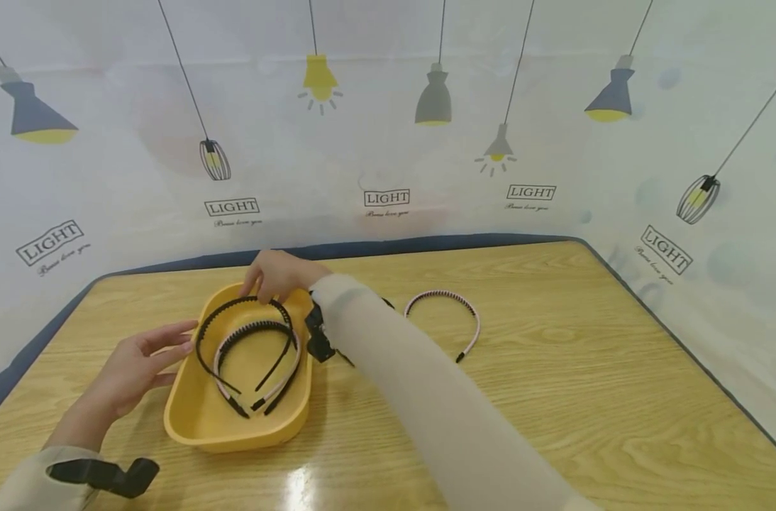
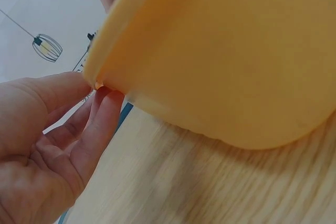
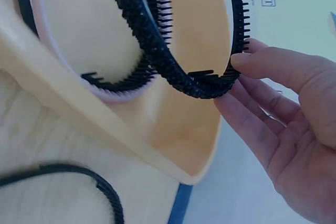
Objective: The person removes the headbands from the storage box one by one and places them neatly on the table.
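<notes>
A yellow plastic basin [image 1: 199, 426] sits on the table in the head view. On its left side, my left hand [image 1: 131, 365] pinches the rim between thumb and fingers; the left wrist view shows this grip on the basin wall [image 2: 220, 66]. Over the basin's far end, my right hand [image 1: 279, 273] pinches a black toothed headband [image 3: 163, 66] at its curved top. Below that lies a pink headband [image 3: 125, 96] with black inner teeth, inside the basin. Another black headband [image 1: 284, 396] shows partly beside it there.
Right of the basin, a pink headband [image 1: 476, 323] lies on the wooden table [image 1: 554, 383]. A black headband [image 3: 68, 169] lies between them, mostly hidden by my right sleeve in the head view. A printed backdrop [image 1: 337, 156] rises behind the table's far edge.
</notes>
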A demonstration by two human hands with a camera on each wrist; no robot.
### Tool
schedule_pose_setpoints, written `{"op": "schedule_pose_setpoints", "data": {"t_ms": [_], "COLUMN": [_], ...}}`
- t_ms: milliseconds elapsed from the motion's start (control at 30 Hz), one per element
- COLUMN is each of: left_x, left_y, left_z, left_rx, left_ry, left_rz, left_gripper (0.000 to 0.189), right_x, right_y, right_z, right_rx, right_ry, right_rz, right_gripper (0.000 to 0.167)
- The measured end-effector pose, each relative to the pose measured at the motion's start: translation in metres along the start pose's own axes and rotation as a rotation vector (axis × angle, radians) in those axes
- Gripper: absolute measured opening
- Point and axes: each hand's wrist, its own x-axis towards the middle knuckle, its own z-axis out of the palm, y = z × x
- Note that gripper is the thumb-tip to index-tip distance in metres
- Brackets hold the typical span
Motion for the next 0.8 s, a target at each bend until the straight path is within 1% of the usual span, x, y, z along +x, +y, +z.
{"op": "schedule_pose_setpoints", "data": {"t_ms": [167, 300, 533, 800], "left_x": [0.001, 0.002, 0.003, 0.002], "left_y": [0.0, -0.001, -0.002, -0.003], "left_z": [0.0, 0.0, 0.001, 0.001], "left_rx": [0.009, 0.03, 0.026, 0.014], "left_ry": [0.003, 0.005, 0.003, 0.008], "left_rz": [-0.015, -0.023, -0.029, -0.026], "left_gripper": [0.058, 0.06, 0.059, 0.056], "right_x": [-0.01, -0.018, -0.03, -0.047], "right_y": [-0.005, -0.007, -0.003, 0.014], "right_z": [-0.01, -0.017, -0.029, -0.044], "right_rx": [-0.057, -0.081, -0.022, 0.016], "right_ry": [-0.012, -0.027, -0.039, -0.025], "right_rz": [-0.035, -0.07, -0.099, -0.107], "right_gripper": [0.03, 0.03, 0.031, 0.031]}}
